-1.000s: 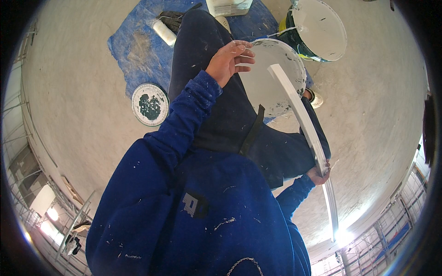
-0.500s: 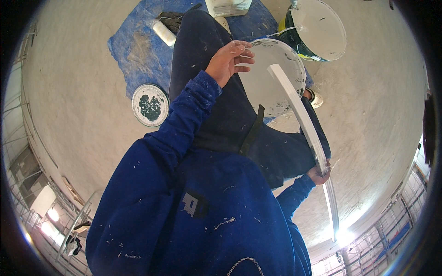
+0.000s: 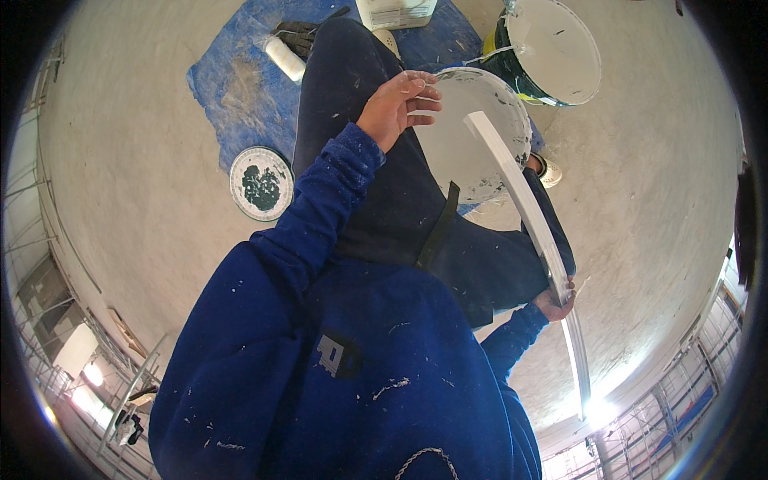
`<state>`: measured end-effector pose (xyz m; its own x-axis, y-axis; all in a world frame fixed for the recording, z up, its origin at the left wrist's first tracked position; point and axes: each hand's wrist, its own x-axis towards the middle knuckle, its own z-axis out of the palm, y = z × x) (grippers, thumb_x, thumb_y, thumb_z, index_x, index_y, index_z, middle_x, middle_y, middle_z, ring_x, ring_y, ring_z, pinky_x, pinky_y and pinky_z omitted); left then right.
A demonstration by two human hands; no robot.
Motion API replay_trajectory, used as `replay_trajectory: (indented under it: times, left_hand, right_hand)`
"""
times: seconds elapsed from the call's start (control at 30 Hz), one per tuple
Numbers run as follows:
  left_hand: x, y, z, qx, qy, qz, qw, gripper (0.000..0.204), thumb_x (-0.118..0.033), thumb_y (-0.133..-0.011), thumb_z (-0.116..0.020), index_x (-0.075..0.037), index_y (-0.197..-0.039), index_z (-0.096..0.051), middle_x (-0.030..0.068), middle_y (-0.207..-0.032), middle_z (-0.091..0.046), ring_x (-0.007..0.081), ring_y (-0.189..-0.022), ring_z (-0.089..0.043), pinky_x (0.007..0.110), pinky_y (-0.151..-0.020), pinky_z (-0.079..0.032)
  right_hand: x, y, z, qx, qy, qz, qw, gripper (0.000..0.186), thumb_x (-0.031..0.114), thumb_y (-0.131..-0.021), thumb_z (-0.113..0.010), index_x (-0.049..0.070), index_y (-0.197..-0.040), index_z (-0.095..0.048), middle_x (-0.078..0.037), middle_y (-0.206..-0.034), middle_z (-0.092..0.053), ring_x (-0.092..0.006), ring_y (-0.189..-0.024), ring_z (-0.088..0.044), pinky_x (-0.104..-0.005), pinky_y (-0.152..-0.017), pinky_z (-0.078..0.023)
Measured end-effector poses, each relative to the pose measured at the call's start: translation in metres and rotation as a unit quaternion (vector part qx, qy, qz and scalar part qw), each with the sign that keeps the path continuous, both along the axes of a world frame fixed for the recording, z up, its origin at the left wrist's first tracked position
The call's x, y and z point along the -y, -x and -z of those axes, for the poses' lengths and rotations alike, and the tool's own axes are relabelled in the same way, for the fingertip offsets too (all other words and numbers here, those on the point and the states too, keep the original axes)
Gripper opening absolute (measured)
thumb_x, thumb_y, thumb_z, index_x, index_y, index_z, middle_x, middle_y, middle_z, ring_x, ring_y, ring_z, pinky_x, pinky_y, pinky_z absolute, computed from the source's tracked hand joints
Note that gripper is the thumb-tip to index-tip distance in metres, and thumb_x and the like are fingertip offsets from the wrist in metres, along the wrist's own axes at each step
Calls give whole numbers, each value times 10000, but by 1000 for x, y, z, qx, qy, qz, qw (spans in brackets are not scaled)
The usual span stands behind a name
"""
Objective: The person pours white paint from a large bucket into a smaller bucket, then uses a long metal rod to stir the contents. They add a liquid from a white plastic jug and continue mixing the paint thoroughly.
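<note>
My right hand (image 3: 554, 305) is closed round a long white straightedge (image 3: 526, 200), gripping it below its middle. The straightedge's upper end stands over the rim side of a wide white bucket (image 3: 468, 136) with dark smears on its inner wall; its lower end points down past my right side. My left hand (image 3: 400, 108) is raised by my left knee, near the left edge of that bucket. Its fingers are apart and bent a little, with nothing in them. White specks mark my blue sleeves.
A second, dark-sided bucket (image 3: 556, 52) with pale contents stands at the far right. On the blue sheet (image 3: 228, 88) lie a white bottle (image 3: 286, 59) and dark gloves (image 3: 298, 38). A white lid (image 3: 261, 183) with dark green residue is left of my leg. A white container (image 3: 396, 12) stands ahead.
</note>
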<state>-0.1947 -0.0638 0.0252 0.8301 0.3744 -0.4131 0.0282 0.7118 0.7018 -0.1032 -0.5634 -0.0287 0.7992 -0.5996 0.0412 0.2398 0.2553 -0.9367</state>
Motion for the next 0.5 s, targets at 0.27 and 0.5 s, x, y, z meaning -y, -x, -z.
replay_trajectory:
  times: [0.27,0.5]
  left_hand:
    - [0,0,-8,-15,18,1,1000,307,-263,-866,-481,-47,-1084,-494,59,-932,-568,181,-872,-564,337,-753,-470]
    - [-30,-30,-13,-23,-313,227,922,281,-257,-857,-522,-42,-1037,-524,62,-919,-580,154,-849,-560,285,-751,-438]
  right_hand:
    - [5,3,3,17,62,-47,997,342,203,-798,-441,-86,-933,-563,-295,-943,-547,-379,-940,-545,-486,-893,-401]
    - [-1,1,-12,-83,-15,-76,994,340,240,-829,-462,-58,-938,-585,-253,-986,-558,-347,-1024,-505,-478,-939,-358]
